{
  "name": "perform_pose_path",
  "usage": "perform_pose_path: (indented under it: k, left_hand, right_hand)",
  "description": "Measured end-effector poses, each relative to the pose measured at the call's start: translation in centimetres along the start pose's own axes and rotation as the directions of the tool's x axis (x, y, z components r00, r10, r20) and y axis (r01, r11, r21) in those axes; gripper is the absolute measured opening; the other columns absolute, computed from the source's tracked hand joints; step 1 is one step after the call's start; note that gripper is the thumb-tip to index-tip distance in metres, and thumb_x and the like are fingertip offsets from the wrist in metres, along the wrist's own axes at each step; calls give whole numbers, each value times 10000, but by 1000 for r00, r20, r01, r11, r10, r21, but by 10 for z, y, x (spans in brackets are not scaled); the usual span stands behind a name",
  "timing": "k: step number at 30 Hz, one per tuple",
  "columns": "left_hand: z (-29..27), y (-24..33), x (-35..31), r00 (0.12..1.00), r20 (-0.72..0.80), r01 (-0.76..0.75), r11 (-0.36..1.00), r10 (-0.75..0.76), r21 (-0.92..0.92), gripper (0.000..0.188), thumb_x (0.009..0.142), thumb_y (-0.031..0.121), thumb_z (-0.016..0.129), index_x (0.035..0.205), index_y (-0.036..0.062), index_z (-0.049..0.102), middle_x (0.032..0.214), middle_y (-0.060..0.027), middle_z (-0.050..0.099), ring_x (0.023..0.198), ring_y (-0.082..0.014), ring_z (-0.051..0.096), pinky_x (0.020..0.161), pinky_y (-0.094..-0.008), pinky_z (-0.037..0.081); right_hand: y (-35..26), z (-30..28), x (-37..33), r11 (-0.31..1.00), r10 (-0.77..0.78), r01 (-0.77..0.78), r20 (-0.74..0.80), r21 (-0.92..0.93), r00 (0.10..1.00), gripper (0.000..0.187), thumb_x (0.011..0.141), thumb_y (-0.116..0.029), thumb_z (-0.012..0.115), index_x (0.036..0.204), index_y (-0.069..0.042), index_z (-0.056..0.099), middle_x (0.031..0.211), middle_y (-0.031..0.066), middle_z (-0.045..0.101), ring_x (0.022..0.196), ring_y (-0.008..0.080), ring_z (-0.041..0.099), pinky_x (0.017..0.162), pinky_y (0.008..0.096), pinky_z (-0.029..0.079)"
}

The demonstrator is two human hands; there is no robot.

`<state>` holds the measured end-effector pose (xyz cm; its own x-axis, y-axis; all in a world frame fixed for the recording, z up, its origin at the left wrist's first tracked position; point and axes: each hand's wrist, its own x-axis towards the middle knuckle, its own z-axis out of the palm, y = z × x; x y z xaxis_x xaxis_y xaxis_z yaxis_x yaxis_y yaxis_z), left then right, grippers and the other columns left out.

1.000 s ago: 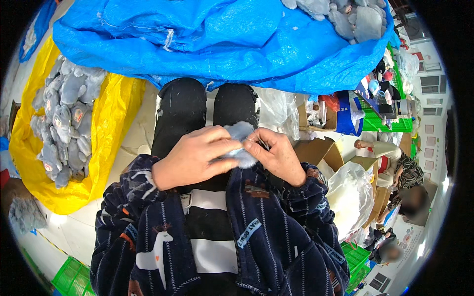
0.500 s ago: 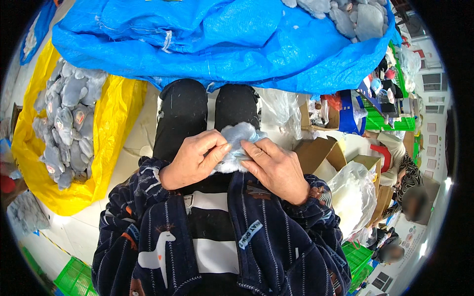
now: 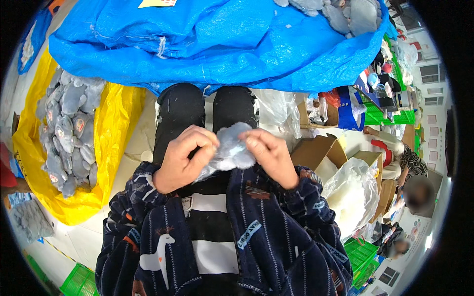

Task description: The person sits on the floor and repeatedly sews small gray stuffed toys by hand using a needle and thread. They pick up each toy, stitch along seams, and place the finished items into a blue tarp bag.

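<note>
A small grey plush piece point(image 3: 231, 143) with a paler patch at its middle lies over my lap, between my hands. My left hand point(image 3: 183, 159) is closed on its left edge, thumb and fingers pressed together. At the right edge, my right hand point(image 3: 272, 157) makes a pinch with thumb and forefinger. Its fingertips are a little blurred by motion, and whatever they hold is too small to make out. Under the plush piece are my black-trousered knees point(image 3: 182, 111).
Ahead lies a large blue sack point(image 3: 207, 59) with grey plush pieces point(image 3: 363, 17) at its far right. A yellow sack point(image 3: 121, 118) full of grey plush toys stands left. Cardboard boxes point(image 3: 318, 150) and a clear bag of white stuffing point(image 3: 350, 197) are on the right; people sit beyond.
My right hand has come off the plush piece's middle, out to the right and into a pinch. The plush piece shows more of its face; my left hand has shifted slightly left.
</note>
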<state>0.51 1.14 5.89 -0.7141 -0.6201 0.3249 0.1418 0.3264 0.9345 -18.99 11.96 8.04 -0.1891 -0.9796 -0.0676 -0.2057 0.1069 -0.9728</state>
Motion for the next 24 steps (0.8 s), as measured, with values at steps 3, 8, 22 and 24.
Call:
perform_pose_path:
  k: [3, 8, 22, 24]
  left_hand:
    - [15, 4, 1, 995, 83, 13, 929, -47, 371, 625, 712, 173, 755, 1247, 58, 452, 1125, -178, 588, 1022, -349, 580, 875, -387, 464]
    - [2, -28, -20, 935, 47, 354, 929, -351, -107, 509, 756, 54, 690, 1224, 12, 495, 1115, -126, 611, 1029, -155, 595, 865, -290, 465]
    - [-10, -68, -43, 870, 14, 416, 720, -492, -556, 515, 781, 48, 685, 1243, -10, 466, 1141, -60, 574, 1050, -128, 532, 941, -297, 410]
    - [-9, -62, -37, 884, 34, 410, 737, -467, -538, 514, 780, 47, 684, 1242, -5, 465, 1143, -54, 571, 1050, -122, 530, 940, -295, 409]
  right_hand:
    - [7, 0, 4, 509, 351, -271, 90, 817, 932, 344, 983, -283, 466, 1180, -12, 541, 690, -28, 462, 555, 37, 331, 484, 193, 260]
    - [6, -11, 4, 771, 201, 57, -327, 634, 923, 204, 913, -215, 599, 794, -89, 492, 597, -53, 403, 451, 30, 325, 390, 219, 239]
    - [-14, 3, 2, 818, -496, 412, -129, -401, 859, 243, 730, -38, 741, 958, -32, 657, 848, 86, 621, 626, 161, 611, 537, 255, 495]
    - [-18, 8, 8, 643, -623, 501, -16, -579, 782, 272, 701, -52, 750, 950, -68, 642, 850, 86, 616, 606, 225, 606, 515, 303, 508]
